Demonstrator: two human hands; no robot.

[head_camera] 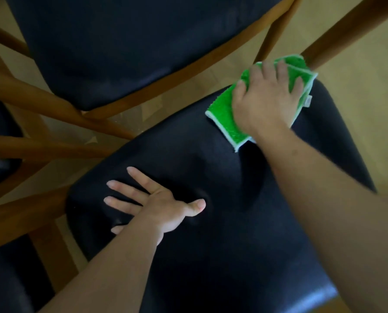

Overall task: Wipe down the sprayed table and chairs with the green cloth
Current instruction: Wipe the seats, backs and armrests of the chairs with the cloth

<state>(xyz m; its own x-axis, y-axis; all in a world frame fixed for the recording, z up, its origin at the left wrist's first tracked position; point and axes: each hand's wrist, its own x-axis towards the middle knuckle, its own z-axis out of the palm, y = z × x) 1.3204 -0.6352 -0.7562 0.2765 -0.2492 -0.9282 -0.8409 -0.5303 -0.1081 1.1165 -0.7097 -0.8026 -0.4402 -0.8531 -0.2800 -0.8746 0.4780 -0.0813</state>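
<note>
A dining area of a home was shown. Two chairs with dark padded seats (188, 222) and curved wooden frames (41, 102) were seen standing close together on a pale wooden floor (357, 64). A second dark seat (120, 48) was seen just beyond the nearer one. Such furniture is typical of a domestic dining room.

Two bare forearms, no sleeves anywhere in view. No gloves, rings, watch or bands on either wrist. Left hand (159, 208) slender, with short, pale, unpainted nails plain on the fingers and thumb. Right hand (265, 102) broader, seen from its back, knuckles showing, nails hidden or blurred. Fine hair along the right forearm, below that hand; a few small marks near the wrist. Left forearm smooth, partly in shadow below its hand.
</note>
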